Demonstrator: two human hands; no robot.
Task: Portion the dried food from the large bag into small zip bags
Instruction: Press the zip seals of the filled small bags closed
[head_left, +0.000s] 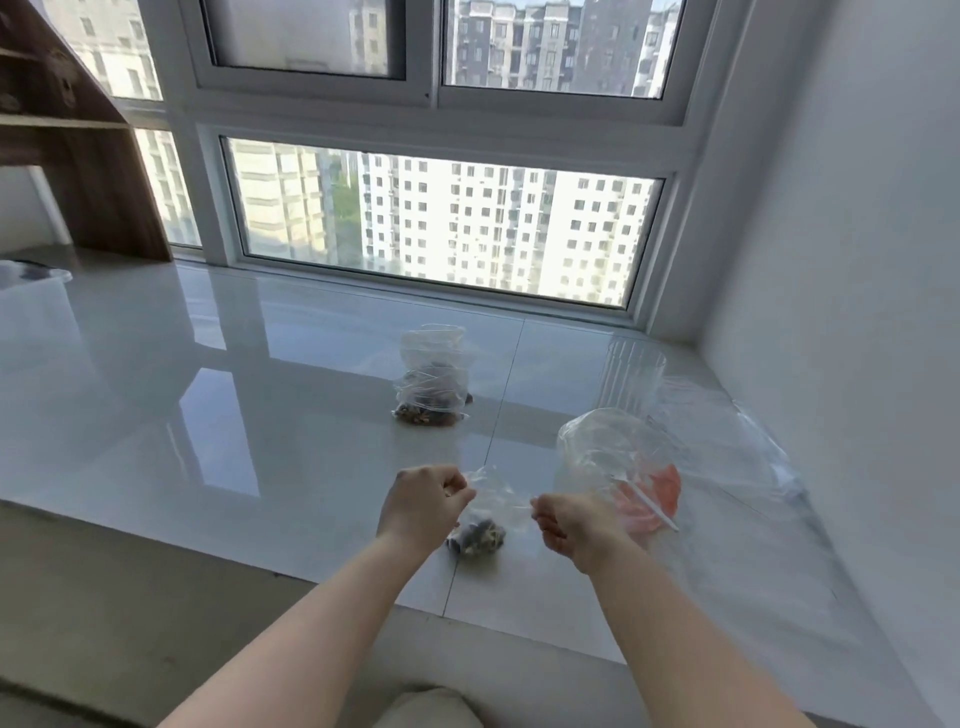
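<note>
So from my remote seat, the biggest thing is the glossy white sill (208, 415), a wide tiled ledge running under the window (441, 223), with apartment blocks outside. A wooden shelf unit (88, 156) stands at its far left end. Over on the right, a heap of clear plastic (727, 457) is spread across the ledge, and a crumpled clear bag with an orange patch (623, 467) and a white strip sits on its near side; I can't tell if that's the large bag. Further back, about mid-ledge, a small zip bag (431, 379) stands upright with brown dried food in the bottom, well apart from my hands.

Near the front edge I've got another small bag (491, 512) held up by its top, dried bits (478, 535) pooled in its bottom, which seems to touch the ledge. My left hand (423, 501) pinches the bag's left top corner with curled fingers, and my right hand (576, 522) pinches the right corner, so the mouth is stretched between them.
</note>
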